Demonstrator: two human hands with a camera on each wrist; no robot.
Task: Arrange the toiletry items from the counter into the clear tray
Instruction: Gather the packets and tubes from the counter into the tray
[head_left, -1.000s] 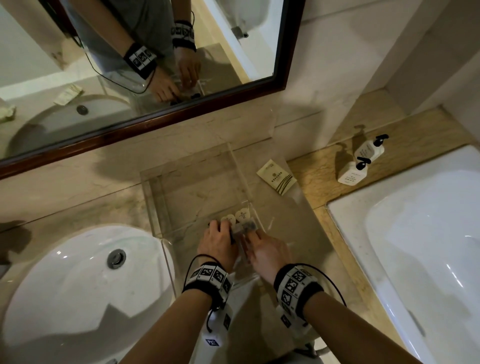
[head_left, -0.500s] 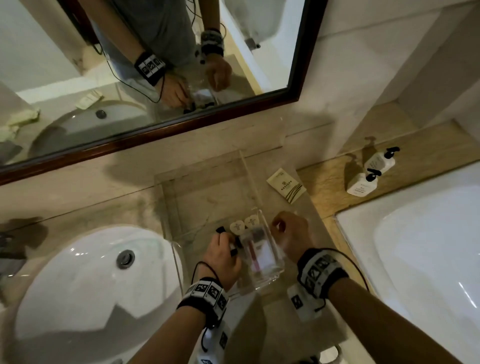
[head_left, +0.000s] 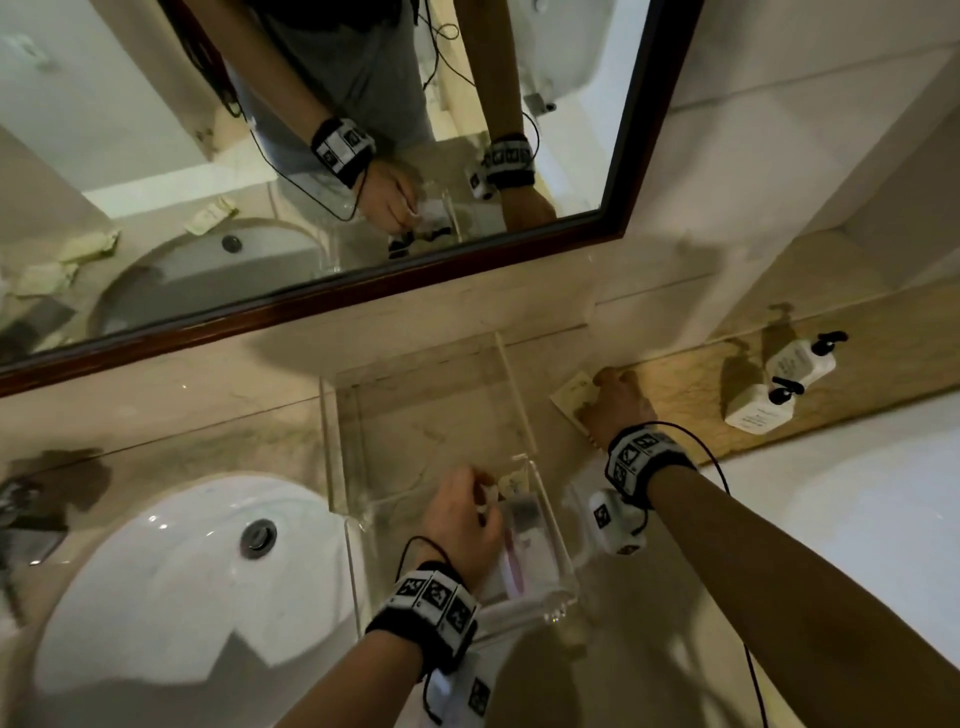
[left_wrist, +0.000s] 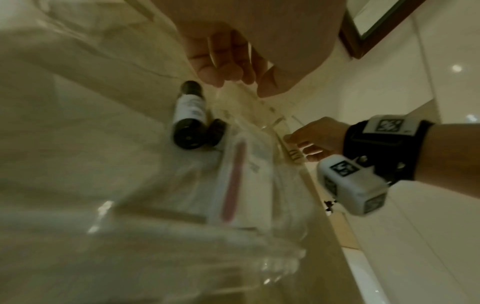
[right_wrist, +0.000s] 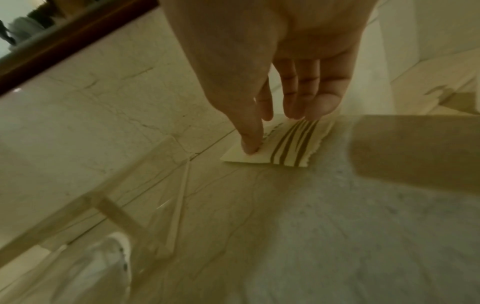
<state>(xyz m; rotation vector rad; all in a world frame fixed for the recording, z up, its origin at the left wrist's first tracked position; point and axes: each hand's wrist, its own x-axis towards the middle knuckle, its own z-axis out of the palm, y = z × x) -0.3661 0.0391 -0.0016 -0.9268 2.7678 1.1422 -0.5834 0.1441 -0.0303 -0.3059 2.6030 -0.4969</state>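
Nearest the person, the left hand reaches into the near end of the clear tray, which stands on the beige marble counter. Its fingers are curled with the tips drawn close together just above the tray floor; in the left wrist view they appear to pinch a thin clear edge, though blur keeps this uncertain. Just below those fingertips lie two small dark bottles side by side on their sides, the bigger one with a white label. Touching them on the right lies a flat packet with a pink strip, stretched toward the tray's near wall. In the head view two pale round items sit just beyond the left knuckles, too blurred to name.

Outside the tray's right wall, the right hand rests on a cream sachet with brown stripes lying flat on the counter. Its fingers are nearly straight and close together, tips touching the sachet's far edge, while the thumb presses the near left part; the sachet is under the fingertips, not lifted.

Farther right, well apart from both hands, two white pump bottles stand on a brown ledge beside the bathtub. Left of the tray is the white sink, and behind everything a dark-framed mirror.
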